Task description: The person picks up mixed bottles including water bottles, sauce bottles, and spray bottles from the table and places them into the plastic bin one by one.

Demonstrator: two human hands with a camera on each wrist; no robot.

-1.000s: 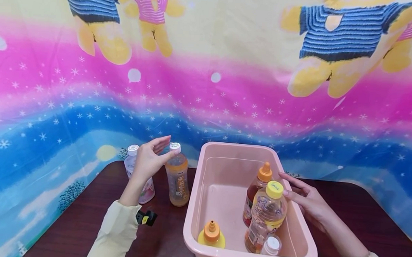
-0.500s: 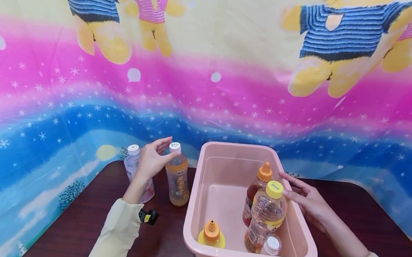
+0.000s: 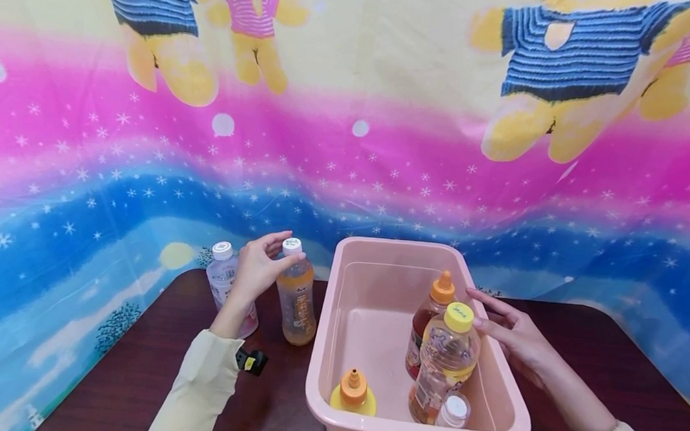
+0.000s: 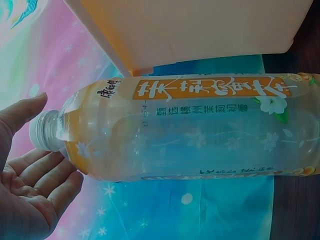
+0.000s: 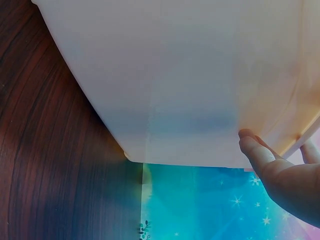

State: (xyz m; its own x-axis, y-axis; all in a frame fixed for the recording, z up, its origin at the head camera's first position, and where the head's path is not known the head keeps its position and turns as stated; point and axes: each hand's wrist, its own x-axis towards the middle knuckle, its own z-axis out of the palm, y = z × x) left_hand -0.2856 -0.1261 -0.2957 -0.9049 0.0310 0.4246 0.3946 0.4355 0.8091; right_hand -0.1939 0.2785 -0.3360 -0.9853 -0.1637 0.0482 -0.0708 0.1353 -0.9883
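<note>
Left hand [image 3: 257,266]: released; thumb and fingers lie apart on either side of a bottle neck, the thumb clear of the cap in the left wrist view; whether the other fingers touch the bottle cannot be told.
Tea bottle [image 3: 298,307]: between those fingers at its white cap, its orange-labelled body upright below them on the dark surface [image 3: 270,407].
Pink-and-white bottle [image 3: 222,279]: upright just to the left of the left fingers, partly hidden by the hand and wrist.
Right hand [image 3: 520,335]: pinching the tub's side rim, thumb over the edge, other fingers against the outer wall.
Pink tub [image 3: 399,243]: spreading leftward from the right fingers, between the two hands.
Yellow-capped bottle [image 3: 450,354]: upright inside the tub, its cap just beside the right thumb tip.
Red bottle [image 3: 423,324]: inside, left of the right fingers, orange nozzle up.
Small white-capped bottle [image 3: 455,411]: inside, nearer the viewer than the right fingers.
Yellow bottle [image 3: 354,399]: inside at the near left corner, well apart from both hands' fingers.
</note>
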